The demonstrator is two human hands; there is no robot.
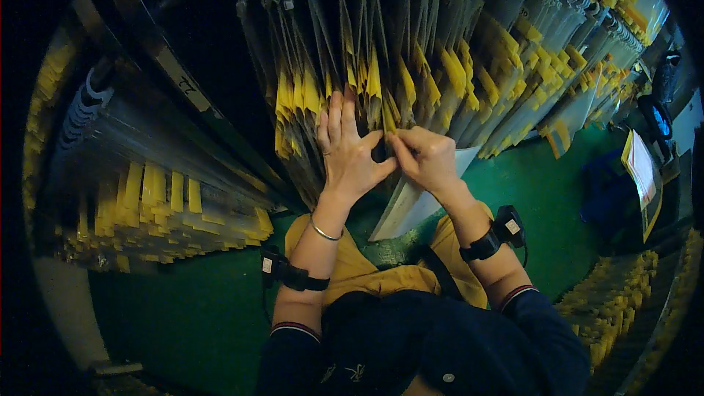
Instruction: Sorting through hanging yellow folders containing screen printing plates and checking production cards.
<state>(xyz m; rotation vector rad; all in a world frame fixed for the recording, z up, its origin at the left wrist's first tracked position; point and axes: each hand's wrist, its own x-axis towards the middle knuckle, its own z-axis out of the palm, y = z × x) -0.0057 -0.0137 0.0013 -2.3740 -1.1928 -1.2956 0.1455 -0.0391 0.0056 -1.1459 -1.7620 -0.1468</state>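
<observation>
Rows of long grey hanging packets with yellow tags dangle from metal hooks on a rack in front of me. My left hand lies flat against the packets, fingers spread upward among the yellow tags. My right hand sits just beside it, its fingers pinched on the top edge of one grey-white packet that slants down toward my lap. The thumbs of both hands almost meet. Each forearm carries a black strapped device, and the left wrist has a thin bangle.
More racks of grey packets with yellow tags hang at the left, upper right and lower right. The floor is green. A blue bag and a flat board lie at the right.
</observation>
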